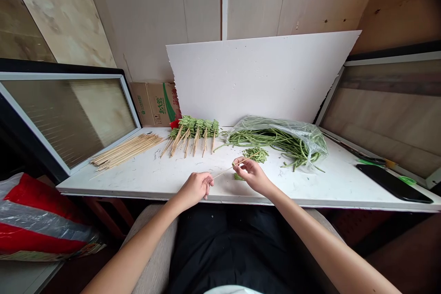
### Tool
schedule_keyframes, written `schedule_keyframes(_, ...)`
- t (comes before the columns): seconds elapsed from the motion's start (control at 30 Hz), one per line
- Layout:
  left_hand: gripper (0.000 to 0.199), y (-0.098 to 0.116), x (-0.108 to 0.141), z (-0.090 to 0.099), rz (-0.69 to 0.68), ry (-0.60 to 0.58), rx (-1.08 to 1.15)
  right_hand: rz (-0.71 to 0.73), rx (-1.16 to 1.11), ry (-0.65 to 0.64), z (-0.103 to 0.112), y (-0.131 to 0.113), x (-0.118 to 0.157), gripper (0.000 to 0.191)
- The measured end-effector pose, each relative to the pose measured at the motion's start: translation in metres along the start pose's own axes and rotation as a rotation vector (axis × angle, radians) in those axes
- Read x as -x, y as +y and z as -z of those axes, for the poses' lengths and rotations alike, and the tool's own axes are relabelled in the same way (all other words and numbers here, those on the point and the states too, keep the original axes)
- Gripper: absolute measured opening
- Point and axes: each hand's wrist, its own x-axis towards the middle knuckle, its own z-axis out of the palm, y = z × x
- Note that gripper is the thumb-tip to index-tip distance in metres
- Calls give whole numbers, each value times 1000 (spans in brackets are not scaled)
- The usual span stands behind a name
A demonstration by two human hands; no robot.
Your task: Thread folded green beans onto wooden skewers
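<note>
My left hand (198,188) is closed around one end of a thin bamboo skewer (223,174), which slants up to the right. At its other part, my right hand (253,175) pinches a small piece of green bean (234,164) against the skewer; whether the piece is threaded on is too small to tell. Just behind the right hand lies a pile of short cut bean pieces (257,153). Below that hand, a small green item (237,177) rests on the white table (151,177), partly hidden.
Loose bamboo skewers (126,150) lie at the left. Finished-looking bean skewers (198,126) are stacked at the back middle, near a cardboard box (155,103). A clear plastic bag (315,142) holds long green beans (272,138). A black phone (392,183) lies at the right edge.
</note>
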Motion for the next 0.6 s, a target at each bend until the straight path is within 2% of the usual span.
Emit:
schedule_keyframes(0.17, 19, -4, 0, 0, 39, -97, 85, 34, 67, 8, 4, -6, 0, 36)
schedule_keyframes(0.37, 49, -2, 0, 2, 159, -343, 315, 30, 56, -67, 6, -11, 1, 33)
schedule_keyframes(0.43, 51, 0, 0, 1, 156, -299, 319, 14, 42, -59, 5, -9, 0, 34)
schedule_keyframes(0.53, 47, 0, -3, -3, 96, -100, 281, -7, 40, -9, 6, -5, -1, 37)
schedule_keyframes(0.6, 47, -1, -4, -4, 71, -29, 266, -14, 38, 13, 7, -3, -2, 39)
